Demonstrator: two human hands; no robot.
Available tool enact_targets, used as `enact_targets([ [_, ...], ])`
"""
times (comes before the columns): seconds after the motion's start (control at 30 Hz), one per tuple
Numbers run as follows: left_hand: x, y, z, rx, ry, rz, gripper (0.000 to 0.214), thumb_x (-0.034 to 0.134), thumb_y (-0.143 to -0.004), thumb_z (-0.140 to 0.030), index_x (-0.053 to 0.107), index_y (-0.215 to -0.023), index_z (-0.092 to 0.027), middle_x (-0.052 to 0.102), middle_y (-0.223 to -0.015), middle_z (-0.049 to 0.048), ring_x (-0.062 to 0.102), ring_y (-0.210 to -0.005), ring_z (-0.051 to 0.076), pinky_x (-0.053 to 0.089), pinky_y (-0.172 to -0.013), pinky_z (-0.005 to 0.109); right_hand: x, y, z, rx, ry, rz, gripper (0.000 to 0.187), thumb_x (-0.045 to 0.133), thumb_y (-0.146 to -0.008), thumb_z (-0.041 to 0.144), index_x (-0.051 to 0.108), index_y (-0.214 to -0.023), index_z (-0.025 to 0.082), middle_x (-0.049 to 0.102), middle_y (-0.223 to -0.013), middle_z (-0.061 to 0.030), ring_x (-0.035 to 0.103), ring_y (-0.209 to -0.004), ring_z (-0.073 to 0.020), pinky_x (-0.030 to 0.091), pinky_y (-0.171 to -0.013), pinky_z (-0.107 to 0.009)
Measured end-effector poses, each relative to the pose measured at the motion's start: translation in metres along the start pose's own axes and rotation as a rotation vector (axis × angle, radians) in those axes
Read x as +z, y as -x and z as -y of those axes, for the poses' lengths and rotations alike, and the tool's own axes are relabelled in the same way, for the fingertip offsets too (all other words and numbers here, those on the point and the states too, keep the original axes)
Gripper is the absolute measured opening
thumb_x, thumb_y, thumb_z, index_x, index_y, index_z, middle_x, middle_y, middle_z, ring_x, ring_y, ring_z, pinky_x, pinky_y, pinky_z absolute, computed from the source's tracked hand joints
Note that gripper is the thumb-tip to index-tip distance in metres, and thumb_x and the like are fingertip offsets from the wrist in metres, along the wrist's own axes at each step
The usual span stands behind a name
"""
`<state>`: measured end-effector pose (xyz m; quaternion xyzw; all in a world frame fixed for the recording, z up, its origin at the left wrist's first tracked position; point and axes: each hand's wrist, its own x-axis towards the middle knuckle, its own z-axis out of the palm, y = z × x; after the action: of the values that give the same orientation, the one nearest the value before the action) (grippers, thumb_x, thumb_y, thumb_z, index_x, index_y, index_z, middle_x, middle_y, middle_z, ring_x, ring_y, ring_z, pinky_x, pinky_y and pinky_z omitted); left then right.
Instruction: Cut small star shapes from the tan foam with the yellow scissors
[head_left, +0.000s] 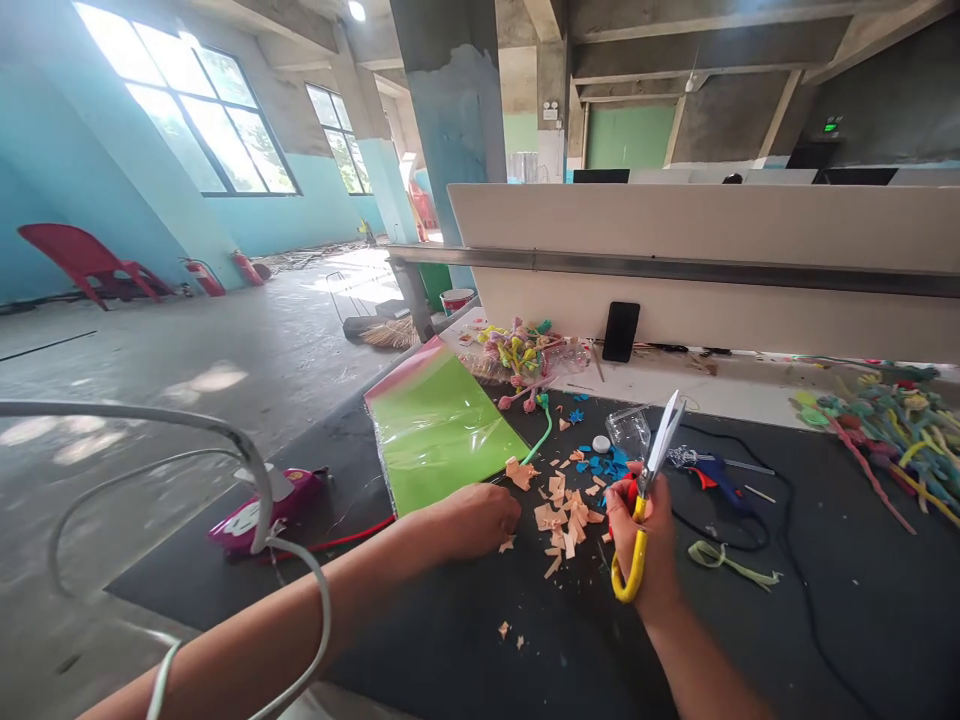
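Note:
My right hand (651, 540) grips yellow-handled scissors (651, 480) with the blades pointing up and slightly apart. My left hand (476, 520) rests on the dark table mat (465, 630) with its fingers curled down at the edge of a pile of peach paper scraps (561, 505); what it holds, if anything, is hidden. Blue paper bits (604, 465) and a small white cap (601, 443) lie just beyond the scraps. A glossy green sheet (439, 430) lies to the left of my left hand.
A blue glue gun (716, 478) with a black cord lies right of the scissors. Heaps of colourful craft flowers (896, 425) sit at the right and at the back (521, 355). A black phone (621, 331) leans on the white partition. A pink lamp base (259, 505) stands at the left edge.

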<state>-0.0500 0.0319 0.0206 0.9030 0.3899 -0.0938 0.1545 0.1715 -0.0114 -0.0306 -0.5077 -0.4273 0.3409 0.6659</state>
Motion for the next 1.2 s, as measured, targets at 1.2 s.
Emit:
enact_targets([
  [1.2,-0.076,-0.228,0.059,-0.242,0.509,0.021,0.033,0.054,-0.087,-0.032,0.054,-0.115,-0.015,0.057,-0.115,0.0090,0.059,-0.096,0.020,0.051,-0.080,0.040,0.006,-0.003,-0.011,-0.021,0.066,-0.076,0.034,0.060,-0.071,0.024,0.051,-0.104,0.025,0.058,-0.073,0.0041,0.060,-0.062,-0.0144,0.053,-0.060,-0.027],
])
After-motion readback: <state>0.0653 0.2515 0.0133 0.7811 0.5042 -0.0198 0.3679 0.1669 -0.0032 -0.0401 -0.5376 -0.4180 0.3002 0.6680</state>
